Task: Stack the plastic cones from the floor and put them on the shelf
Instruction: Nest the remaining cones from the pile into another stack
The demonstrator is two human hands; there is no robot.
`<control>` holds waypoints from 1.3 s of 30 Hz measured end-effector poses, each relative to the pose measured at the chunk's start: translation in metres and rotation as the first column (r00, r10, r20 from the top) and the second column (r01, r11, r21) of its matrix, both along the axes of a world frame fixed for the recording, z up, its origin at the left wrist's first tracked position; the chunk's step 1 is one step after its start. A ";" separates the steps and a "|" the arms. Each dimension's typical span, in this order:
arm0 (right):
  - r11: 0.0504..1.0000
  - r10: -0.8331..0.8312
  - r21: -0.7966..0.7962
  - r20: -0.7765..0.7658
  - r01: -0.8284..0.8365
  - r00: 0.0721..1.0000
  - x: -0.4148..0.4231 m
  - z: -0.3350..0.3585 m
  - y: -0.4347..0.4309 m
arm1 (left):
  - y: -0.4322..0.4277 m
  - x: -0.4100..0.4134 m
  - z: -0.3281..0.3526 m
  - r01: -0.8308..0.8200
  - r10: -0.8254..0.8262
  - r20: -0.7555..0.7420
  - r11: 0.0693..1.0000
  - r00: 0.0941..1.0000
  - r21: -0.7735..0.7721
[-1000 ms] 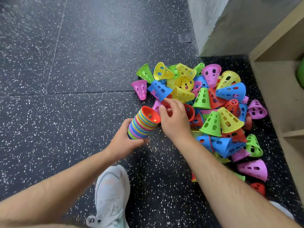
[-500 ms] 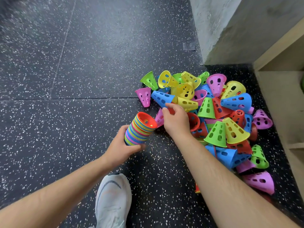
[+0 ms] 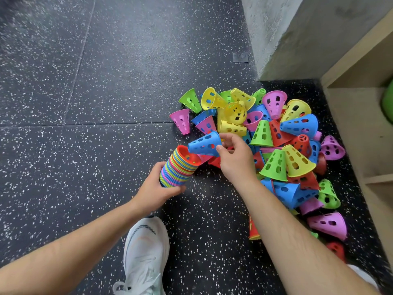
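The right hand (image 3: 236, 162) pinches the blue cone (image 3: 202, 143) by its wide end, narrow tip aimed lower-left at the mouth of the stack (image 3: 176, 171) gripped by the left hand (image 3: 155, 190).

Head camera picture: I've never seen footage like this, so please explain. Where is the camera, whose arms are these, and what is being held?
No machine here: a person wears one camera on the head, looking forward and down, so the two bare arms are their own. The left hand grips a nested stack of coloured cones, tilted. The right hand pinches a blue cone by its wide end, its narrow end at the stack's open mouth. Beyond the hands, a pile of loose cones lies on the dark speckled floor, beside a wooden shelf at the right. A white shoe shows at the bottom.
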State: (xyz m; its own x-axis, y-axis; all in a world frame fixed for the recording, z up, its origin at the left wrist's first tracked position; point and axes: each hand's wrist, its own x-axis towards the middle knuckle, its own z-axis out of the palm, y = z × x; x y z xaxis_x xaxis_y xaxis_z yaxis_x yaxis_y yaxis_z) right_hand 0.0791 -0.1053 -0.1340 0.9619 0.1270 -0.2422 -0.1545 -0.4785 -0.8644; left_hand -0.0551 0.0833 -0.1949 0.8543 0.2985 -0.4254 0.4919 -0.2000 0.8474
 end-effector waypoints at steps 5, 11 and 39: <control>0.992 0.119 -0.045 0.058 -0.117 0.991 -0.006 0.010 -0.003 | -0.001 0.000 0.002 0.019 -0.019 0.013 1.000 1.000 0.001; 0.916 0.400 -0.059 0.076 -0.396 0.913 -0.026 0.011 0.008 | -0.007 0.001 0.004 -0.008 0.009 0.022 1.000 1.000 -0.010; 0.825 0.406 -0.465 0.095 -0.320 0.909 -0.004 -0.023 0.010 | 0.010 -0.009 -0.008 0.010 -0.012 -0.024 0.999 1.000 -0.043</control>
State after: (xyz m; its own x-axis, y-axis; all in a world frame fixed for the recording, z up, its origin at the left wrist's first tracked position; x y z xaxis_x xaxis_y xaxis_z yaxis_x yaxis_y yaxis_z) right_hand 0.0747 -0.0951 -0.1572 0.8985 0.4000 -0.1808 0.2436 -0.7970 -0.5527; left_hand -0.0637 0.0933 -0.2033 0.8465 0.2701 -0.4587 0.5107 -0.1690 0.8430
